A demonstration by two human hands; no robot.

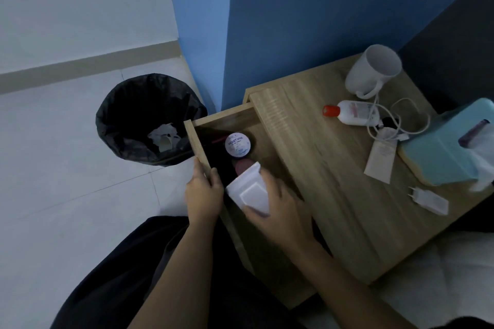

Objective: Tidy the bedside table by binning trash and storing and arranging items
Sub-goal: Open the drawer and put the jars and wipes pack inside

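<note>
The wooden bedside table (328, 168) has its drawer (199, 141) pulled out to the left. My left hand (204, 192) grips the drawer's front panel from above. Over the open drawer, my right hand (278, 208) holds a white flat packet (250, 189), fingers curled round its edges. A round white-lidded cream jar (237, 144) lies inside the drawer, just beyond the packet. On the tabletop lie a white bottle with a red cap (350, 112), a white cable (395, 120), a beige tube (381, 157) and a white charger plug (427, 199).
A black-lined bin (128, 125) with crumpled paper inside stands on the floor left of the drawer. A white mug (374, 69) sits at the table's back. A teal tissue box (449, 147) occupies the right edge. Blue wall behind; bed at lower right.
</note>
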